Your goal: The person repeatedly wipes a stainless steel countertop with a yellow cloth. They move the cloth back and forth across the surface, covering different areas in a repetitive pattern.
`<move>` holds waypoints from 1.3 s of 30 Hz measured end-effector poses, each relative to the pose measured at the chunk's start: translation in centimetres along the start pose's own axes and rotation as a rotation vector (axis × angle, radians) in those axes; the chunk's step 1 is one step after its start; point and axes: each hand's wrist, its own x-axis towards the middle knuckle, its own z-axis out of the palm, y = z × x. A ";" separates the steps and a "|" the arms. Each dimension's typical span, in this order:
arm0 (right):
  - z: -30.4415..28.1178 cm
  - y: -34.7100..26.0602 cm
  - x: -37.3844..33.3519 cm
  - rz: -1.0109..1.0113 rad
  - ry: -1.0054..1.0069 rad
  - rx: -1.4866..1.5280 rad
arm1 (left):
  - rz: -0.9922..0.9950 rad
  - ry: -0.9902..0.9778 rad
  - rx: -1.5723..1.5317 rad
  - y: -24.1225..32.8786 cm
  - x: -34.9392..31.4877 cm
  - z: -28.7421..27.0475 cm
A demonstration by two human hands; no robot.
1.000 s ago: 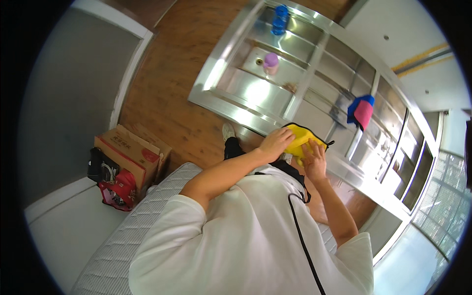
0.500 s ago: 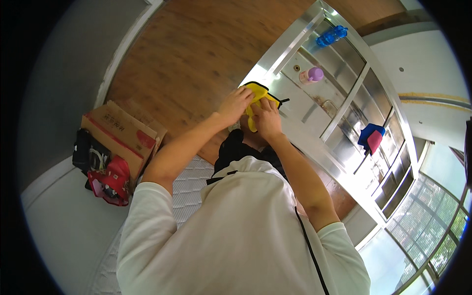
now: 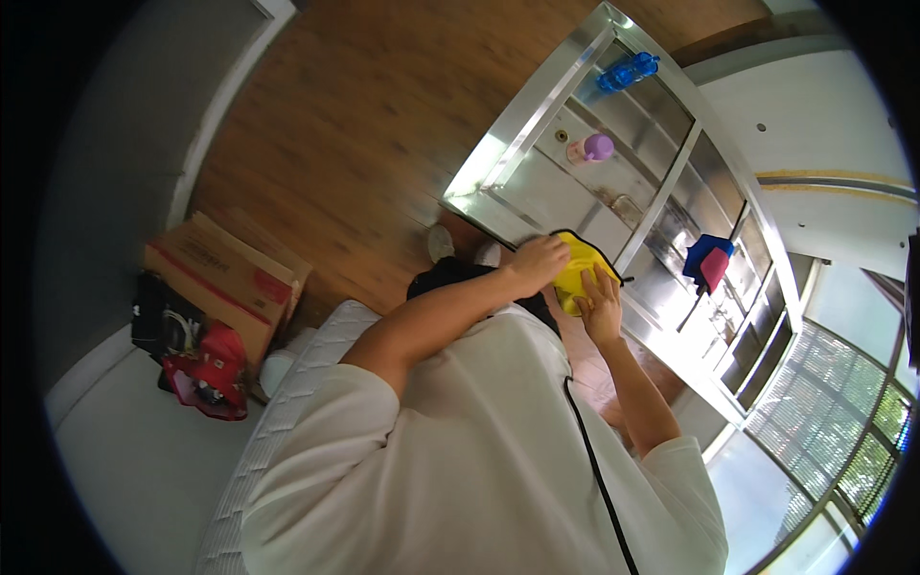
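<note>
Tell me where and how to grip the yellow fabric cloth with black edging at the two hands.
Pinch the yellow fabric cloth by its black edging, near the middle, probably best coming from the side of the stainless-steel counter. The edge curves outward there, uncovered, whereas the left hand covers the cloth's left end and the right hand spreads over its near side.

Room separates yellow cloth from purple-topped bottle; divider obstructs rightward

The room mixes living and washing-up features, so home or workplace cannot be settled. A quilted mattress suggests living quarters; a steel bench with a drain hole suggests a kitchen.
</note>
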 end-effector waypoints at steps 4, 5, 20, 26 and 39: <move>3.0 -5.8 5.8 -0.112 0.026 0.051 | -0.073 0.136 0.031 -6.3 -6.7 -5.1; 3.9 -7.3 7.6 -0.152 0.029 0.072 | -0.100 0.098 0.105 -7.7 -8.6 -6.8; 4.2 -3.2 5.8 -0.217 0.143 0.275 | -0.222 -0.168 0.163 -0.6 -3.0 -2.6; 0.6 3.6 -3.6 -0.030 0.219 0.172 | 0.089 -0.231 0.111 4.0 0.8 0.5; 4.8 -9.2 5.9 0.055 0.212 0.116 | 0.248 -0.157 -0.017 -10.0 -6.3 -8.8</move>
